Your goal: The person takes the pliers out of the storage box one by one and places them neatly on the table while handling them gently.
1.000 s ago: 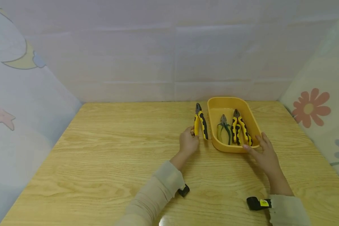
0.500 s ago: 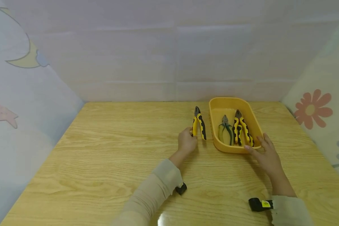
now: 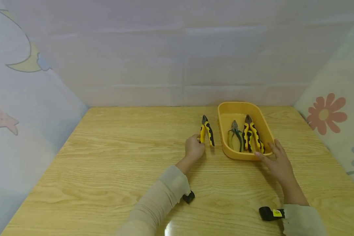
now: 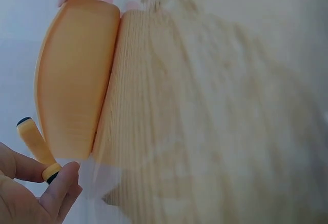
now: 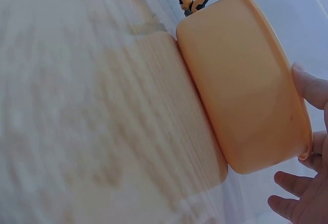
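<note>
My left hand (image 3: 194, 148) pinches one handle of yellow-and-black pliers (image 3: 207, 132) just left of a yellow tray (image 3: 229, 151). The pliers' handles are spread, and their dark head points away from me. In the left wrist view, the thumb and fingers of the left hand (image 4: 38, 185) close on the handle end. My right hand (image 3: 280, 164) touches the tray's near right corner, thumb on the front rim and fingers on the right side, spread. Inside the tray lie green-handled pliers (image 3: 235, 136) and yellow-and-black pliers (image 3: 247, 129), with further yellow-and-black handles (image 3: 262, 147) beside them.
The tray stands on a wood-grain table (image 3: 121, 147) near its back edge, close to the pale back wall (image 3: 135, 65). Printed side walls flank the table at left and right. A black wrist camera (image 3: 188, 197) hangs below the left cuff, another camera (image 3: 266, 213) by the right.
My left hand has drawn the pliers slightly left and toward me, away from the tray. The right hand keeps its place on the tray corner, and the view has shifted a little.
</note>
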`<state>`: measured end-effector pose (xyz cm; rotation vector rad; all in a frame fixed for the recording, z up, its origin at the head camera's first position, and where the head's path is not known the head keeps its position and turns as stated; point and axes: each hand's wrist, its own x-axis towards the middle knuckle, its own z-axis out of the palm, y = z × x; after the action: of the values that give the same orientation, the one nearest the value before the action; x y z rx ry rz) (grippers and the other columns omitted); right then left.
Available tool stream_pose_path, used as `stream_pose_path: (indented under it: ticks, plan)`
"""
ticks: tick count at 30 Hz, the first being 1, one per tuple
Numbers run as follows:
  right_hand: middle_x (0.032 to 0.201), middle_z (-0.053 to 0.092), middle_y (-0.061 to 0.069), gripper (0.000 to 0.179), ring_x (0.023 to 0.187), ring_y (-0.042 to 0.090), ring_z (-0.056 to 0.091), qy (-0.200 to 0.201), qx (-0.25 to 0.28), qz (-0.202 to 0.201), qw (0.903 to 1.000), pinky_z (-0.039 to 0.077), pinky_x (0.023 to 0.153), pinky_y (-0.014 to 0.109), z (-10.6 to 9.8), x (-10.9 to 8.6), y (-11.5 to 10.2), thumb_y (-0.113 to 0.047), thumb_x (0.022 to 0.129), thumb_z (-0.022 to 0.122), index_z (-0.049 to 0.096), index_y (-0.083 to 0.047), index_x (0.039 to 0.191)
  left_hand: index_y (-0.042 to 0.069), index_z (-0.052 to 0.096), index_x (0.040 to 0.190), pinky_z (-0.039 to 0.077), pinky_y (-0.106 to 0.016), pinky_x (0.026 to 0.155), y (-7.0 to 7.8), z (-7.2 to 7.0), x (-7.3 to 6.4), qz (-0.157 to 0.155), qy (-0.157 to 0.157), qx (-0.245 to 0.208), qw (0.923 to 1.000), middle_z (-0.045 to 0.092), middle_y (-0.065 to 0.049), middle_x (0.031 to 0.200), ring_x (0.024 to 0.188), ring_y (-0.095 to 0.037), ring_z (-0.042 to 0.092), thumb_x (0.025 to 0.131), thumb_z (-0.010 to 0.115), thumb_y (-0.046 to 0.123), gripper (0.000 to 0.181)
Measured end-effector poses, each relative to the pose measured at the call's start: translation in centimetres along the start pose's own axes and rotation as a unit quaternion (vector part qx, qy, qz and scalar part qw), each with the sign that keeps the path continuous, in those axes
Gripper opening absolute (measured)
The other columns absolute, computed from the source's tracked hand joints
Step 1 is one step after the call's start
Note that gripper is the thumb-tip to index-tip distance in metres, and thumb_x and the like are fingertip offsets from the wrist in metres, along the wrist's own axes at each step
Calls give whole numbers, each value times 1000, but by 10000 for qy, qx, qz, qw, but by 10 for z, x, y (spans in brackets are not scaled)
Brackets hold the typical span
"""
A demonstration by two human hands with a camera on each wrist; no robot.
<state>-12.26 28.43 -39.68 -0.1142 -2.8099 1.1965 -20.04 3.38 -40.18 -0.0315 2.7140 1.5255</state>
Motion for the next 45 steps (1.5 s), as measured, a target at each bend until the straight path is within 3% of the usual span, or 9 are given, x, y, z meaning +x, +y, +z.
stream_pose_path:
  ticks: [20,29,35,41,45]
  plan:
    - [141,-11,16,75,121,48,-6,-39,5,-37,10000,6,83,68,1,-2,1,-39,87,47,10,5,135,-5,52,114,47,-22,58,-5,1,0,-202,-42,-104,9997,58,-17,102,84,-20,57,77,57,-4,38]
    - [141,-12,16,75,121,47,-7,-37,70,-57,10000,5,84,68,1,-1,3,-39,87,47,10,5,135,-4,54,112,47,-25,63,-5,2,1,-210,8,219,9995,57,-15,104,87,-21,55,76,58,-3,36]
    - [141,-12,16,75,121,46,-8,-47,91,-29,9999,5,84,68,1,0,2,-39,87,47,10,5,135,-4,54,111,46,-23,57,-3,1,3,-172,-77,443,9988,57,-16,102,76,-19,54,75,57,-4,36]
    - [141,-12,16,75,121,46,-8,-34,37,-40,10000,5,84,68,1,0,2,-39,87,47,11,6,135,-6,58,101,40,-20,48,-1,-1,4,-157,-260,723,9969,58,-11,85,60,-16,48,76,56,-4,25]
    - [141,-12,15,75,121,46,-8,-31,62,-59,10000,5,85,67,1,1,3,-39,87,47,11,6,135,-6,58,92,34,-20,41,0,-2,3,-52,-340,871,9956,51,-7,69,50,-14,41,77,55,-3,16]
